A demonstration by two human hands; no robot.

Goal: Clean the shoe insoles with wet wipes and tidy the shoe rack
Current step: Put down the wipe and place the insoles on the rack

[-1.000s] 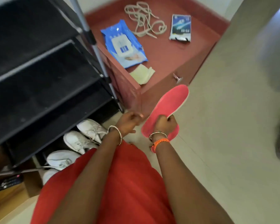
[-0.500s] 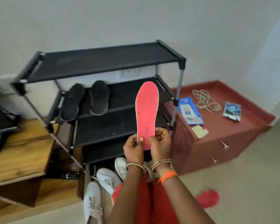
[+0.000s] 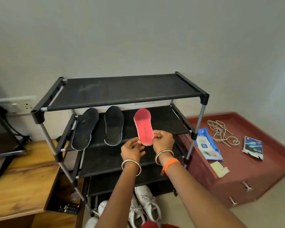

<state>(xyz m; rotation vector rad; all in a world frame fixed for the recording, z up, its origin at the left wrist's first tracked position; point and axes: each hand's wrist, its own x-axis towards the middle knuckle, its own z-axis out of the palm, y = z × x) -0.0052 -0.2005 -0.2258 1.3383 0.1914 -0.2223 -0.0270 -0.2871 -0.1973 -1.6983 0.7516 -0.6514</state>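
Placing pink insole point(image 3: 143, 127) on rack point(image 3: 155, 94) | both hands' fingers point(image 3: 155, 134) pinch heel | lay flat beside black insoles point(image 3: 113, 125), toe inward, clear of edge.

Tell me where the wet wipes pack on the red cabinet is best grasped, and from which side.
Probably from above, across the narrow width of the wet wipes pack: it lies flat on the red cabinet with both long edges clear. Avoid the white lid flap near its middle.
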